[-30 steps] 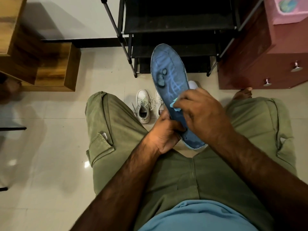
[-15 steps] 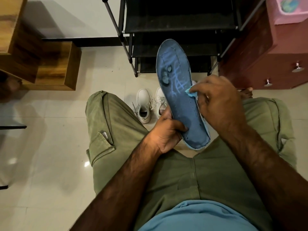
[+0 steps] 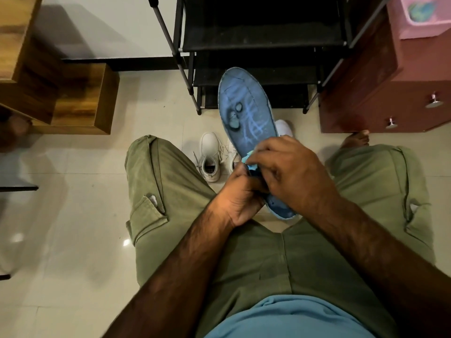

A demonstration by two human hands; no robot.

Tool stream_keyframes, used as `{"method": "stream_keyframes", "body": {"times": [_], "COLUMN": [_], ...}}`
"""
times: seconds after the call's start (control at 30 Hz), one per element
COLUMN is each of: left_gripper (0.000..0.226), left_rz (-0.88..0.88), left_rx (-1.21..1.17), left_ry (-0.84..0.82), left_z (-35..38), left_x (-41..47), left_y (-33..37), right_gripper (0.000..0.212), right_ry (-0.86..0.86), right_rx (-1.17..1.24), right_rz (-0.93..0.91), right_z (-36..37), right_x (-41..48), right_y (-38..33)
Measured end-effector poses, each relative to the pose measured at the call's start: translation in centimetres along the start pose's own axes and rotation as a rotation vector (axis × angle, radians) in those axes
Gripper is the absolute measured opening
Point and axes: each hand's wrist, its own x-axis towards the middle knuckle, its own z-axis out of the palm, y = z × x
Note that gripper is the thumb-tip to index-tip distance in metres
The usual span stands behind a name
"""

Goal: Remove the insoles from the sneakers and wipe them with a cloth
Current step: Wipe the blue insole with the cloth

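A worn blue insole (image 3: 246, 111) with pale scuff marks stands tilted above my lap, toe end up. My left hand (image 3: 238, 200) grips its lower part from the left. My right hand (image 3: 290, 172) presses a small light-blue cloth (image 3: 249, 161) against the middle of the insole, and most of the cloth is hidden under the fingers. Two white sneakers sit on the floor between my knees: one (image 3: 210, 156) in full view, the other (image 3: 284, 128) mostly hidden behind the insole and hands.
A black shoe rack (image 3: 256, 45) stands straight ahead. A dark red cabinet (image 3: 390, 93) with metal knobs is at the right, wooden furniture (image 3: 73, 101) at the left. My bare foot (image 3: 355, 140) rests by the cabinet. The floor is glossy pale tile (image 3: 73, 215).
My right hand with the cloth slid from the insole's right edge down and left to its middle, close against my left hand. The insole tilted slightly back to the left.
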Motion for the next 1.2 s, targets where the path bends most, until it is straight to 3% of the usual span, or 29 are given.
{"method": "stream_keyframes", "body": {"times": [0.13, 0.3, 0.47, 0.67, 0.93, 1.1, 1.2], "left_gripper": [0.080, 0.058, 0.086, 0.063, 0.088, 0.080, 0.085], "left_rz": [0.005, -0.007, 0.018, 0.012, -0.015, 0.022, 0.021], "left_rx": [0.004, -0.032, -0.003, -0.006, 0.031, 0.009, 0.008], "left_ry": [-0.041, -0.028, -0.051, -0.022, -0.030, -0.038, -0.029], "left_z": [0.2, -0.1, 0.0, -0.3, -0.3, -0.2, -0.2], "left_x": [0.0, 0.0, 0.2, -0.2, 0.5, 0.4, 0.6], "left_y": [0.1, 0.2, 0.2, 0.1, -0.2, -0.5, -0.5], "right_gripper": [0.021, 0.019, 0.019, 0.021, 0.021, 0.022, 0.023], "right_ry": [0.157, 0.008, 0.123, 0.019, 0.167, 0.057, 0.087], "right_rx": [-0.024, 0.026, -0.015, 0.013, 0.021, 0.057, 0.087], "right_rz": [0.142, 0.016, 0.091, -0.012, 0.160, 0.041, 0.066], "right_z": [-0.6, 0.0, -1.4, -0.3, -0.9, 0.0, 0.1], "right_x": [0.7, 0.0, 0.9, 0.1, 1.4, 0.3, 0.4], "right_y": [1.4, -0.7, 1.5, -0.2, 2.9, 1.3, 2.5]}}
